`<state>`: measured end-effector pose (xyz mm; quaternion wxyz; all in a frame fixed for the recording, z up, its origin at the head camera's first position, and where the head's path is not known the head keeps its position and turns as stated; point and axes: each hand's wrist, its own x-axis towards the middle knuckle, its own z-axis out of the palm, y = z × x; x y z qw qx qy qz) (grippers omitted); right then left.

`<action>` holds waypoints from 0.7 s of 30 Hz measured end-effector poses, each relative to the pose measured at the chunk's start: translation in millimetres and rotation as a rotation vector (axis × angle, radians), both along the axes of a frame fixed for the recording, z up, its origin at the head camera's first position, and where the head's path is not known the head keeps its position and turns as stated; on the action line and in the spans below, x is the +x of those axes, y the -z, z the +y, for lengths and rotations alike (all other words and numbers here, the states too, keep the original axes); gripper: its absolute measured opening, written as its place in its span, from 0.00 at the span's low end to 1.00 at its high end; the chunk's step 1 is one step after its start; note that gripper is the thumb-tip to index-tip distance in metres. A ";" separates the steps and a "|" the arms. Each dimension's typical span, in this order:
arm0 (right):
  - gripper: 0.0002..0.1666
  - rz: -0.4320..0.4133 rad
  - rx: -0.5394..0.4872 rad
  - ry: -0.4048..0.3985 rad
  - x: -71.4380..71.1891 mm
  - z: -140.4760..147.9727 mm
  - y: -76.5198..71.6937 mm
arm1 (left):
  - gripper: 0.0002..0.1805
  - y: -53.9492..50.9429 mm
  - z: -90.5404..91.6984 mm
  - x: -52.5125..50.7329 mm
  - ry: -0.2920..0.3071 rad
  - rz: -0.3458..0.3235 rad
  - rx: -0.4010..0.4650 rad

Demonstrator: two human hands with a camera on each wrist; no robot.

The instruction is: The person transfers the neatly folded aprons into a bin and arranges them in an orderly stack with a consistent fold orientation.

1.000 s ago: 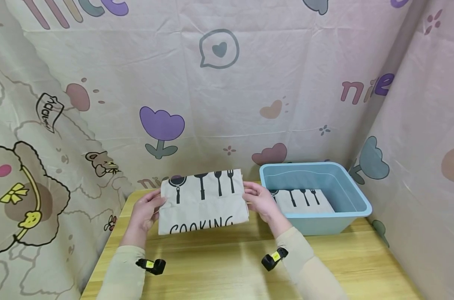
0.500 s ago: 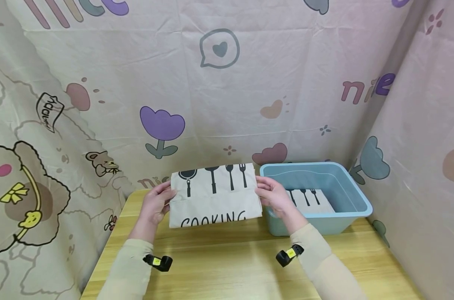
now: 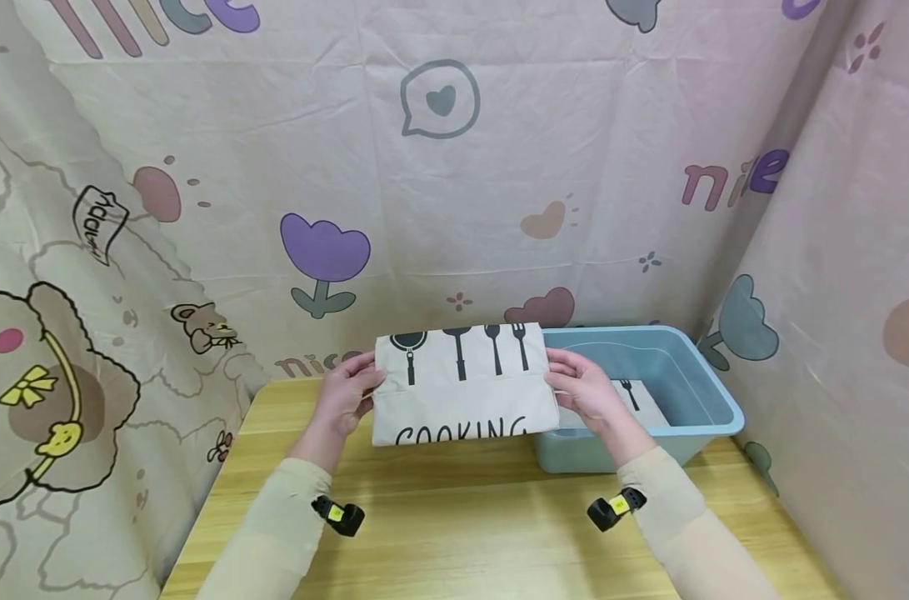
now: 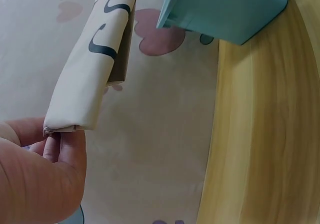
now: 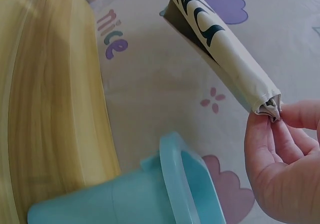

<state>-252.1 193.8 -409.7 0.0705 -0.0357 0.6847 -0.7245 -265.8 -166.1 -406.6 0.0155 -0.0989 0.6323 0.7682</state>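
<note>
A folded white cloth [image 3: 461, 392] printed with black kitchen utensils and the word COOKING is held up above the table, its printed face toward the head camera. My left hand [image 3: 347, 392] pinches its left end between thumb and fingers. At the opposite end my right hand [image 3: 585, 387] grips the cloth the same way, close in front of the blue bin's left part. In the right wrist view the cloth's end [image 5: 267, 104] shows several folded layers between the fingers. Another folded cloth [image 3: 641, 404] with a fork print lies inside the bin, partly hidden by my right hand.
The light blue plastic bin [image 3: 712, 408] stands at the right back of the wooden table [image 3: 454, 533]. A patterned curtain [image 3: 454, 200] hangs behind the table and along both sides. Each sleeve carries a small black camera on a strap.
Both hands have moved to the right and slightly up with the cloth between them. It now overlaps the bin's left edge in the head view, covering more of the bin.
</note>
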 end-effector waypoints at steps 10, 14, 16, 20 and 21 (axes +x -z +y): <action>0.32 0.017 0.000 0.039 2.0 26.0 -1.9 | 0.26 3.2 31.7 -6.5 0.006 -0.001 0.067; 0.32 0.024 0.000 0.056 4.0 36.8 -4.1 | 0.25 5.0 44.9 -7.9 0.006 0.003 0.089; 0.33 0.029 0.013 0.065 5.0 42.7 -5.3 | 0.25 5.1 52.2 -9.0 0.006 0.007 0.099; 0.33 0.035 0.046 0.089 6.6 54.8 -7.2 | 0.24 4.4 67.3 -11.6 0.017 0.022 0.111; 0.33 0.035 0.050 0.095 7.1 57.6 -7.4 | 0.24 4.1 70.6 -12.0 0.020 0.027 0.112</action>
